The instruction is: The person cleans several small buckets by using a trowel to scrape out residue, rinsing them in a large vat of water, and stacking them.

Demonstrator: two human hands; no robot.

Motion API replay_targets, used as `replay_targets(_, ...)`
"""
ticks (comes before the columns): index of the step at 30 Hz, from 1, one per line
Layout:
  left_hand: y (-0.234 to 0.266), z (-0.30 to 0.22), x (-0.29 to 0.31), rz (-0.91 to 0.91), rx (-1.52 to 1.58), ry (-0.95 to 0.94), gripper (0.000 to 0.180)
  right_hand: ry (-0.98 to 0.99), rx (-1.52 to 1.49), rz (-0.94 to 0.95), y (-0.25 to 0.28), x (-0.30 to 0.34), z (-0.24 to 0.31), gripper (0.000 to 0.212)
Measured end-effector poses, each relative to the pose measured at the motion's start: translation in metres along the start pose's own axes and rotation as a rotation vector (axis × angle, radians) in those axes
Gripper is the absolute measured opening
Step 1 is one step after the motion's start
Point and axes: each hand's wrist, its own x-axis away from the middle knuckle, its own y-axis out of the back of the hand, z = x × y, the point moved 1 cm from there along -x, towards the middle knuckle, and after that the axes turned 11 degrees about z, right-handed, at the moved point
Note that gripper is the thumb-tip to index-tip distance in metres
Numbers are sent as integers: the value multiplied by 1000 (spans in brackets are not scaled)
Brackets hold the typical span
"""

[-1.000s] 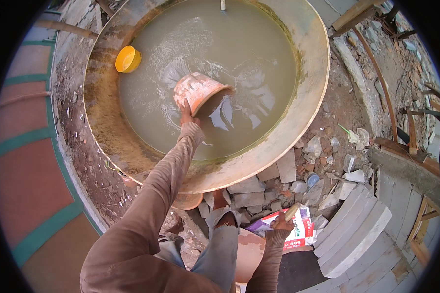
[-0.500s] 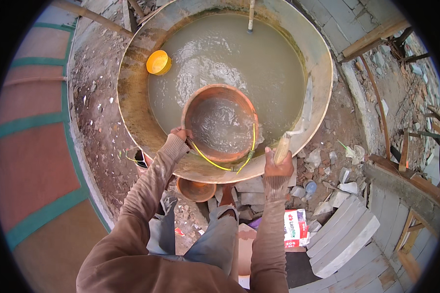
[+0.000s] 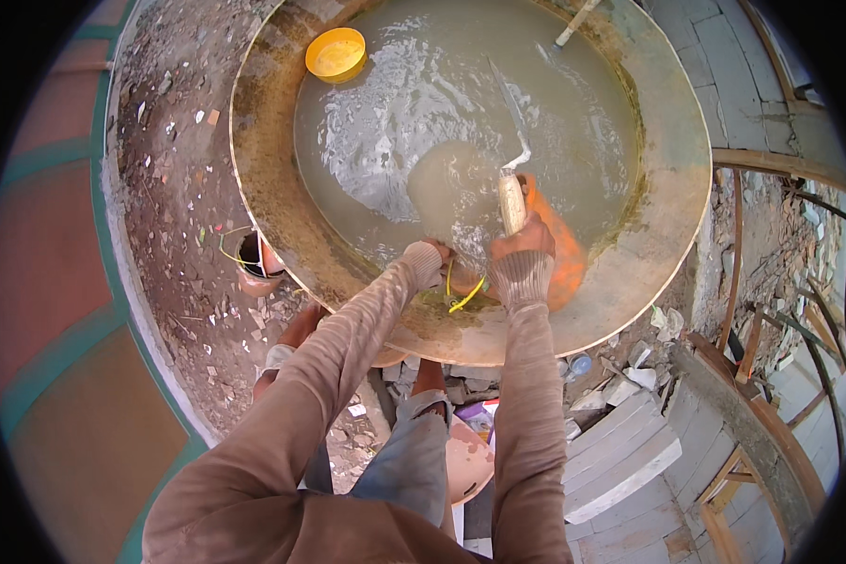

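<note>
A wide round tub of murky water stands before me. In it an orange bucket is tipped over, its outer side to the right and cloudy water around its mouth on the left. My left hand is closed at the bucket's edge, its fingers partly hidden, beside the yellow cord handle. Over the bucket, my right hand wraps round the wooden grip of a trowel, whose blade points away across the water. Further off, a yellow bowl sits at the tub's far left wall.
A pipe enters the water at the far right. Left of the tub stands a small bucket on rubble-strewn ground. Stacked grey blocks lie near right, with timber beyond. A tiled surface runs along the left.
The bucket went from upright to tipped over, its outer side now showing on the right. Both hands moved further in over the tub. The trowel swung to point away over the water.
</note>
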Motion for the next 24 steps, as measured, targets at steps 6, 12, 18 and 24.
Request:
replay_targets(6,-92,-16,-24,84,85,-4,17,225,217,-43,24,42,51,23)
replay_targets(12,-71,-174,10,-85,40,-213,24,388,-38,-391,64,65,45,21)
replay_targets(18,-51,-323,127,-158,-18,-982,31,87,-1025,-420,79,-21,-41,25)
replay_targets(24,-74,-334,220,-473,-694,-1584,23,-27,-1670,-143,40,-64,-20,46)
